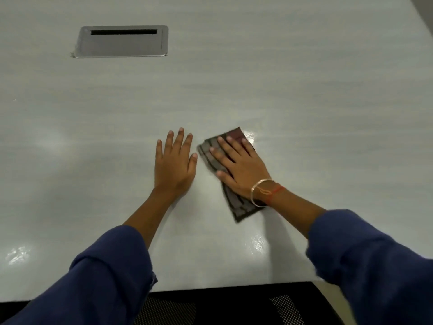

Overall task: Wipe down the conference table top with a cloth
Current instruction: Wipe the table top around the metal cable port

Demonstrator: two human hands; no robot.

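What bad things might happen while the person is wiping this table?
The cloth lies under the flat right hand, not gripped, so it might bunch up or slip out. The metal cable hatch farther up the table has an open slot; a cloth corner might catch there. The left hand rests flat on the shiny top and may leave fresh prints.

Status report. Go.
Left hand flat on table, holding nothing. Right hand pressing cloth flat. Only a hatch, far ahead-left.
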